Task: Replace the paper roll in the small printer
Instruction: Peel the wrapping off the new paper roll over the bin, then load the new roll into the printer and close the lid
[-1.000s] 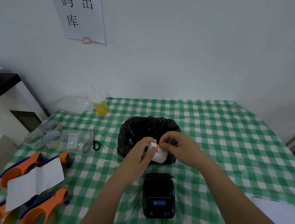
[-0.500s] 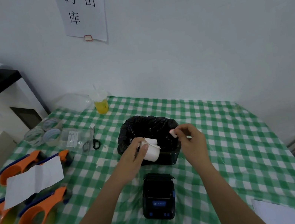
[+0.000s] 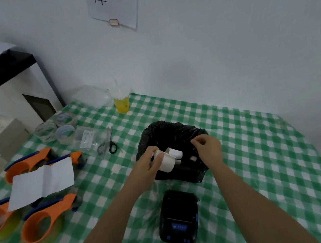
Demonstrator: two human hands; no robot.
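Note:
My left hand grips a white paper roll at the near rim of a small bin lined with a black bag; the roll's loose end sticks up toward the bin. My right hand hovers over the bin's right side, fingers loosely curled and holding nothing. Just below it, a small white scrap lies inside the bag. The small black printer, with a blue label on its front, sits on the green checked tablecloth in front of the bin, between my forearms, its lid down.
Three orange tape dispensers and a folded white sheet lie at the left. Scissors, clear tape rolls and a cup of yellow drink stand further back. The white wall rises right behind the table.
My right hand pulled a small white piece off the roll, carried it right over the bin and let it go. My left hand kept hold of the roll.

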